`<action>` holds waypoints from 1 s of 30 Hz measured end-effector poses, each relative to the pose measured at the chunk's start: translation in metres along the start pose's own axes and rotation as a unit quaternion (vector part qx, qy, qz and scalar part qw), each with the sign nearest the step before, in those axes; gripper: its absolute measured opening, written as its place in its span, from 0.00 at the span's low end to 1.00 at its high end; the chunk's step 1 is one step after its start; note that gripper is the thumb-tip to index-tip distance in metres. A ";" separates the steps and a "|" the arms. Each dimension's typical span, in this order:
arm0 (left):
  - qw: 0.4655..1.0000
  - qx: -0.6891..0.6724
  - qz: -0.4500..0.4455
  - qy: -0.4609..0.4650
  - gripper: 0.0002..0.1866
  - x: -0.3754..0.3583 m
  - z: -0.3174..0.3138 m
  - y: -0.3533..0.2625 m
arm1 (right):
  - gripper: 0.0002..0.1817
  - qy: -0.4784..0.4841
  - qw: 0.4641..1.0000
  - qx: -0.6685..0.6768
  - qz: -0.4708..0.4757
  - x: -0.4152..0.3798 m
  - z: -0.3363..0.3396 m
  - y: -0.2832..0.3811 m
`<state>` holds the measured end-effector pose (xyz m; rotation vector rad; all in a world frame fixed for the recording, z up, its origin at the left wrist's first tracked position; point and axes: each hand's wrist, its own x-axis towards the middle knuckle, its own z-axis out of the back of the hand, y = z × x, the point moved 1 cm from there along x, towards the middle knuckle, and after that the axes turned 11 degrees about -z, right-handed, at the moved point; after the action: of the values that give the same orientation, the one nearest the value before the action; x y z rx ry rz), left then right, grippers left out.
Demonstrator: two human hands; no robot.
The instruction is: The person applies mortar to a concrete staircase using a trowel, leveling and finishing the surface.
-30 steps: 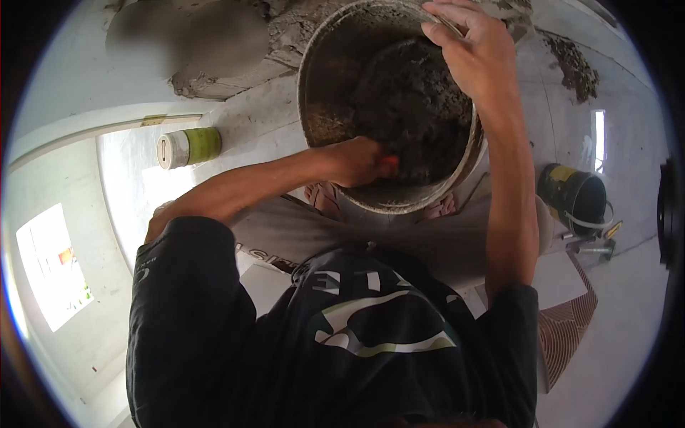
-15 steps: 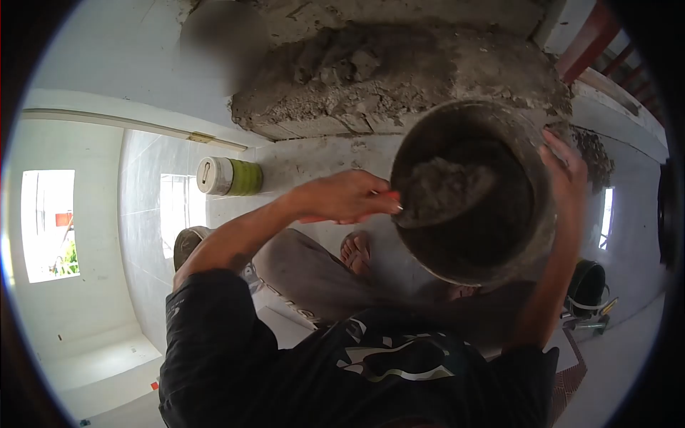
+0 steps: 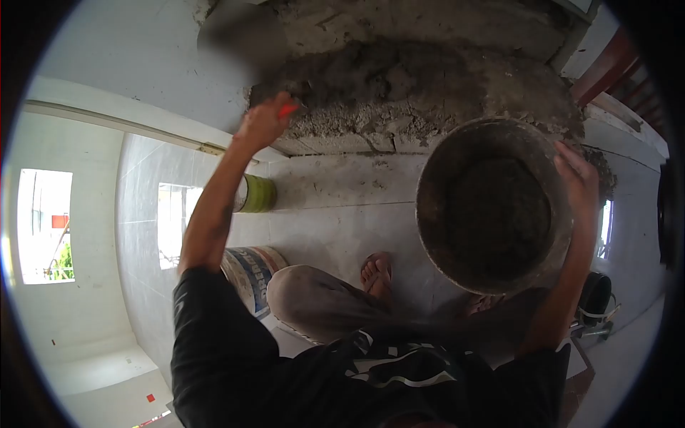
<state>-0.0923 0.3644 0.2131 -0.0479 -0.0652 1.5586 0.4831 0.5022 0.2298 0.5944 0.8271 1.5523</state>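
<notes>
My left hand (image 3: 262, 125) is closed around the red handle of a trowel (image 3: 288, 110), at the left end of a rough mortar-covered ledge (image 3: 399, 78). The trowel's blade cannot be made out against the dark mortar. On the right, my right hand (image 3: 579, 177) grips the rim of a large round bucket (image 3: 432, 239), its fingers hooked over the edge. Dark wet mortar (image 3: 499, 214) lies inside the bucket, which is tilted towards me.
Behind my left forearm stands a green-and-white container (image 3: 258, 193). A printed pail (image 3: 251, 274) is beside my left knee. To the right are a dark green bucket (image 3: 595, 294) and a red metal frame (image 3: 606, 60). A blurred grey patch covers the upper left.
My left hand has moved from the bucket up and left to the ledge with the trowel. The mortar heaped on its blade no longer shows over the bucket. My right hand stays on the rim.
</notes>
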 end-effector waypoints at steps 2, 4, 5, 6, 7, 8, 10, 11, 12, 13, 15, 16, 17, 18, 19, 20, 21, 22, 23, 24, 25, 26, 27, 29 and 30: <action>0.996 0.083 0.004 -0.034 0.11 0.002 -0.019 0.016 | 0.20 0.005 1.000 0.016 0.022 -0.003 -0.004 0.009; 0.997 0.068 0.033 -0.020 0.15 -0.006 -0.026 0.016 | 0.20 0.031 0.997 0.071 -0.030 -0.008 -0.008 0.015; 0.997 0.066 0.036 -0.016 0.15 -0.013 -0.023 0.015 | 0.20 0.036 0.996 0.069 -0.031 -0.012 -0.008 0.014; 0.996 0.047 0.065 -0.040 0.13 -0.023 -0.018 0.017 | 0.19 0.033 0.999 0.040 -0.009 -0.013 -0.006 0.014; 0.993 0.032 0.094 -0.070 0.12 -0.032 -0.009 0.019 | 0.19 0.028 0.999 0.014 0.019 -0.012 -0.007 0.015; 0.992 0.035 0.099 -0.074 0.12 -0.038 0.002 0.016 | 0.19 0.030 0.999 0.016 0.025 -0.011 -0.009 0.017; 0.995 -0.029 0.072 -0.063 0.12 -0.042 0.014 0.000 | 0.19 0.033 0.999 0.017 0.029 -0.012 -0.008 0.017; 0.995 -0.029 0.073 -0.065 0.12 -0.037 0.011 -0.005 | 0.19 0.032 0.999 0.017 0.031 -0.012 -0.009 0.018; 0.993 -0.025 0.086 -0.077 0.13 -0.030 0.003 -0.008 | 0.20 0.037 0.999 0.023 0.029 -0.011 -0.011 0.020; 0.991 -0.021 0.097 -0.087 0.14 -0.027 -0.006 -0.013 | 0.20 0.041 0.998 0.030 0.026 -0.012 -0.013 0.021; 0.992 -0.012 0.102 -0.074 0.15 -0.019 -0.045 -0.025 | 0.20 0.046 0.997 0.057 0.028 -0.013 -0.017 0.018; 0.992 -0.007 0.112 -0.055 0.17 -0.016 -0.058 -0.034 | 0.19 0.058 0.995 0.080 0.027 -0.016 -0.015 0.017; 0.993 -0.008 0.108 -0.055 0.17 -0.020 -0.057 -0.043 | 0.19 0.055 0.995 0.080 0.025 -0.021 -0.013 0.017; 0.994 -0.029 0.096 -0.051 0.16 -0.025 -0.055 -0.051 | 0.19 0.046 0.995 0.078 0.028 -0.025 -0.012 0.018; 0.994 -0.051 0.086 -0.047 0.15 -0.029 -0.055 -0.057 | 0.19 0.040 0.996 0.075 0.032 -0.029 -0.011 0.017; 0.985 -0.070 0.075 -0.141 0.12 -0.035 -0.060 -0.055 | 0.19 0.044 0.996 0.071 0.029 -0.033 -0.010 0.013; 0.984 -0.072 0.078 -0.144 0.12 -0.041 -0.061 -0.050 | 0.19 0.039 0.997 0.056 0.047 -0.037 -0.005 0.009; 0.957 -0.191 0.131 -0.176 0.12 -0.048 -0.061 -0.040 | 0.19 0.031 0.996 0.040 0.069 -0.036 0.002 0.007; 0.912 -0.307 0.183 -0.202 0.12 -0.060 -0.065 -0.034 | 0.19 0.035 0.996 0.034 0.075 -0.035 0.007 -0.002; 0.862 -0.409 0.227 -0.196 0.18 -0.076 -0.066 -0.038 | 0.20 0.023 0.997 0.019 0.075 -0.032 0.012 -0.014; 0.858 -0.412 0.231 -0.201 0.18 -0.091 -0.076 -0.039 | 0.20 0.008 0.997 0.004 0.074 -0.028 0.015 -0.023; 0.784 -0.514 0.296 -0.187 0.21 -0.106 -0.093 -0.039 | 0.21 0.021 0.999 0.026 0.039 -0.031 0.020 -0.025; 0.695 -0.604 0.353 -0.163 0.23 -0.117 -0.111 -0.039 | 0.21 0.020 0.999 0.022 0.032 -0.035 0.021 -0.025; 0.618 -0.705 0.306 -0.164 0.25 -0.115 -0.142 -0.039 | 0.22 -0.010 1.000 0.006 0.003 -0.037 0.028 -0.024; 0.529 -0.789 0.263 -0.170 0.26 -0.115 -0.155 -0.041 | 0.22 -0.016 1.000 0.014 -0.013 -0.032 0.029 -0.036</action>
<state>-0.0418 0.2509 0.0600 -1.3088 -1.9469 1.5329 0.5326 0.4764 0.2222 0.6254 0.8302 1.5054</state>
